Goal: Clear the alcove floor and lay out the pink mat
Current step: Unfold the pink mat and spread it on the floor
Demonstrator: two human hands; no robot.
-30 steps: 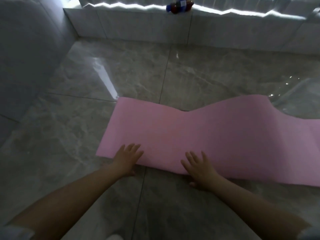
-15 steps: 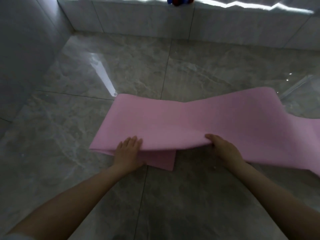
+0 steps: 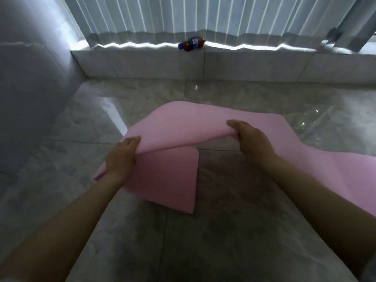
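The pink mat (image 3: 183, 123) lay partly raised off the alcove floor (image 3: 223, 231) while your left hand (image 3: 121, 157) and right hand (image 3: 252, 139) each gripped its lifted near edge, so the flap doubled underneath could crease if you lowered it unopened.

Home window alcove, marble floor tiles (image 3: 223, 231), curtain (image 3: 183, 15), ledge (image 3: 244, 64)

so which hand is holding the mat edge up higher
The right hand: it grips the lifted edge of the pink mat farther up in the picture, while the left hand holds that edge lower, over the folded-under layer.
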